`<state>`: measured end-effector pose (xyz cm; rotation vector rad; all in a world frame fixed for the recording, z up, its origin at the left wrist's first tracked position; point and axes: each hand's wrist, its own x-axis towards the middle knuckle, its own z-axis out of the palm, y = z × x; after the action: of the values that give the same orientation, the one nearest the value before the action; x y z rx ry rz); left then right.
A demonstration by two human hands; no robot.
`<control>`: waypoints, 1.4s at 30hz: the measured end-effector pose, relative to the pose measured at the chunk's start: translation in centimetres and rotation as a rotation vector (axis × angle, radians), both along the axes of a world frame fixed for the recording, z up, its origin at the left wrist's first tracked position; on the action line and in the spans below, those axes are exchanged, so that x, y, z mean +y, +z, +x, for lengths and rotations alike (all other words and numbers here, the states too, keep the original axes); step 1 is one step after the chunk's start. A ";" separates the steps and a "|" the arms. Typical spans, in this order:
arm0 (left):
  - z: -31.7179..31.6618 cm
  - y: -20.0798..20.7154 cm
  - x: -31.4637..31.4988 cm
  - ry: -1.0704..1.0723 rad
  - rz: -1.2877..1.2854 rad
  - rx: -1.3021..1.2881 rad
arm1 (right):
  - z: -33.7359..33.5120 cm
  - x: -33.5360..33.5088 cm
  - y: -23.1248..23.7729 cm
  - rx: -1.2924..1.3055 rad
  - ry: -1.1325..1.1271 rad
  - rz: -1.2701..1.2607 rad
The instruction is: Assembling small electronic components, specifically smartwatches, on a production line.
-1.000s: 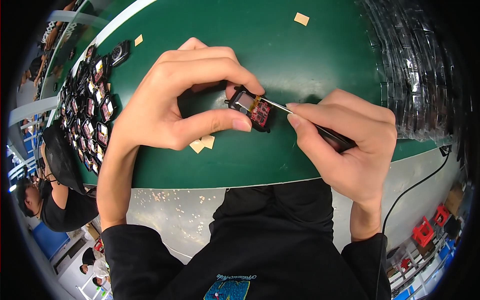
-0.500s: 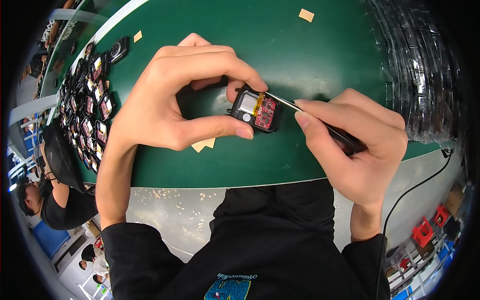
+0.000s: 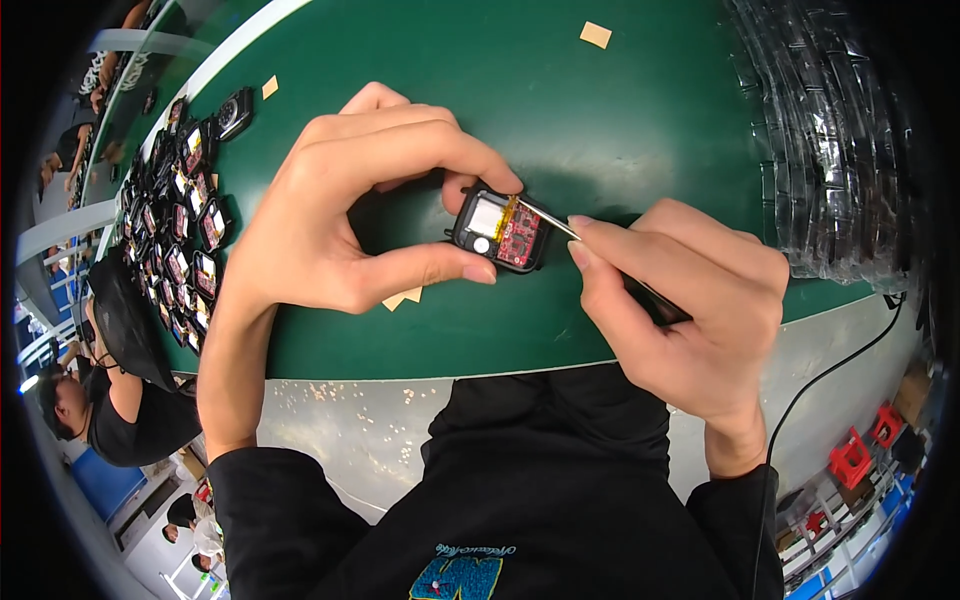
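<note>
My left hand (image 3: 340, 205) pinches a small black smartwatch case (image 3: 512, 266) by its edges, thumb at the near side and forefinger at the far side. The case lies open-faced, showing a silver battery (image 3: 485, 217), yellow tape (image 3: 507, 215) and a red circuit board (image 3: 520, 238). My right hand (image 3: 705, 300) is closed round dark tweezers (image 3: 553, 220) with a bright metal end. Their tip meets the far edge of the board, beside the yellow tape and my left fingertip. Whether the tip grips anything is too small to tell.
Many similar open watch cases (image 3: 180, 265) are heaped at the left of the green table (image 3: 620, 120). Stacked clear plastic trays (image 3: 830, 150) stand at the right. Small tan paper pieces (image 3: 595, 35) lie about. A black cable (image 3: 815, 385) hangs at right; a co-worker (image 3: 130, 410) sits at left.
Both hands and the watch case have shifted slightly left in view. The tweezers' tip has moved inward, from the case's far corner onto the board beside the yellow tape.
</note>
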<state>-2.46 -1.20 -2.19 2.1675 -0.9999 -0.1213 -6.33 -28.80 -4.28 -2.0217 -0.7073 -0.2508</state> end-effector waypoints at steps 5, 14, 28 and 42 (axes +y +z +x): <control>-0.4 0.2 -0.2 0.047 0.008 0.025 | 0.2 -0.6 0.1 0.049 -0.062 0.041; 0.0 0.2 -0.9 0.030 0.006 -0.145 | 0.6 -0.4 0.7 0.120 -0.150 0.232; 7.1 11.4 -9.3 0.034 -0.264 -0.060 | 0.1 -0.8 0.5 0.210 -0.105 0.430; 25.1 15.3 -13.0 0.018 0.173 -0.209 | -0.1 -1.1 0.6 0.243 -0.075 0.370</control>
<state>22.62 -14.21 13.16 2.3834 -1.1214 0.0296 -6.46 -29.86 -3.66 -1.6888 -0.3995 -0.1617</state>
